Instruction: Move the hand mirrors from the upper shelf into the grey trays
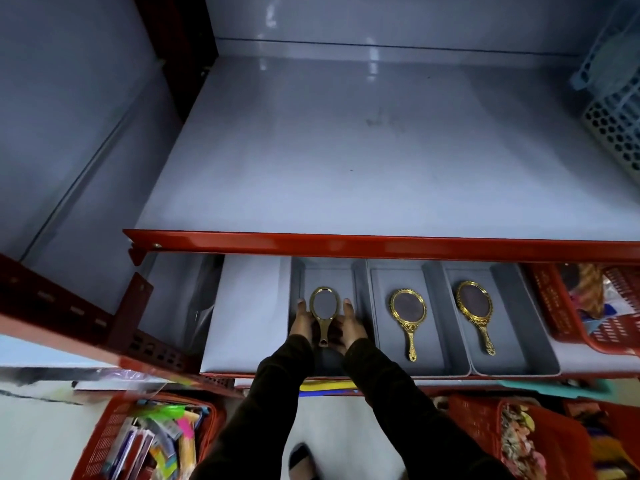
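Observation:
Three grey trays stand side by side on the lower shelf. In the left tray a gold hand mirror points glass up, handle toward me. My left hand and my right hand flank it, thumbs beside the oval, fingers cradling the handle from both sides. The middle tray holds a second gold mirror, lying flat. A third gold mirror lies in the right tray. The upper shelf shows a bare grey surface.
A red metal lip fronts the upper shelf just above the trays. A blue perforated basket sits at its far right. Red baskets full of goods stand at the lower shelf's right and below at left and right.

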